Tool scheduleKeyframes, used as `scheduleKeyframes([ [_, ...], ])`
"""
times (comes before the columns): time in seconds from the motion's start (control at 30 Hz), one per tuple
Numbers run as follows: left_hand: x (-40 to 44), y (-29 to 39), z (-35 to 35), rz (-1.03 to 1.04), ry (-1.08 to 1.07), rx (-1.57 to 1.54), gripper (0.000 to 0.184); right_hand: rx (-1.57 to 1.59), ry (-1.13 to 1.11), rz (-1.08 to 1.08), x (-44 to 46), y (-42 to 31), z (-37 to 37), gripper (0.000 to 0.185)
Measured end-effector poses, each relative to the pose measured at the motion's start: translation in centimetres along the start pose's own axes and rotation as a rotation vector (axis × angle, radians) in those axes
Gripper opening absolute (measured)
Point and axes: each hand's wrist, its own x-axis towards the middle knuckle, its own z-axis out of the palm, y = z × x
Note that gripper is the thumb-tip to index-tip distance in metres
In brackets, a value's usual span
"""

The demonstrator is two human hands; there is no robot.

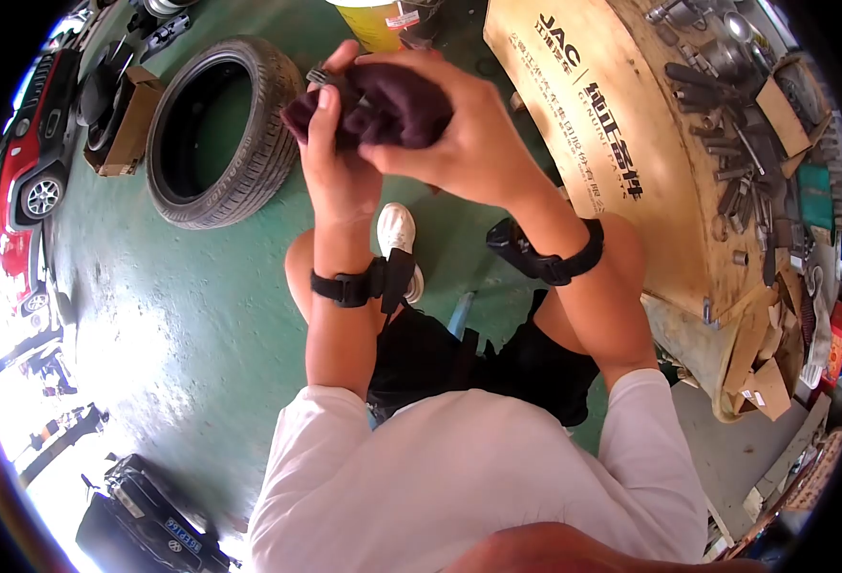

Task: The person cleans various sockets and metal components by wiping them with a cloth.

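A dark maroon cloth (406,103) is bunched between my two hands, above the green floor. My left hand (333,143) has its thumb and fingers closed on a small dark metal part (321,78), with the cloth pressed against it. Wrapped round the cloth from the right, my right hand (449,119) is closed, its thumb along the lower edge. How much of the metal part lies under the cloth is hidden. Each wrist carries a black strap.
A tire (220,134) lies on the floor at the left, beside a cardboard box (127,124). A yellow bucket (368,27) stands ahead. At the right, a wooden crate (602,124) adjoins many metal tools (736,153). A red car (21,181) is far left.
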Motion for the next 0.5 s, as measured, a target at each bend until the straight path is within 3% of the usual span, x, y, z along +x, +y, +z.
scheduleKeyframes([
  [0.07,0.4,0.4,-1.0,0.038,0.082,0.086,0.044,-0.113,-0.035,0.011,0.2,-0.2,-0.8,0.060],
  [0.13,0.5,1.0,-1.6,0.118,-0.013,0.333,0.032,-0.186,-0.001,-0.106,0.1,-0.5,-1.0,0.060],
  [0.2,0.2,1.0,-1.5,0.122,0.026,0.298,0.026,-0.655,0.044,-0.203,-0.4,-1.0,-1.0,0.065],
  [0.3,0.3,1.1,-1.4,0.103,0.034,0.432,0.026,-0.634,0.140,-0.218,0.0,-0.3,-0.7,0.069],
  [0.5,0.3,0.8,-1.6,0.093,0.004,0.414,0.026,-0.648,0.184,-0.228,0.0,0.4,-0.6,0.070],
])
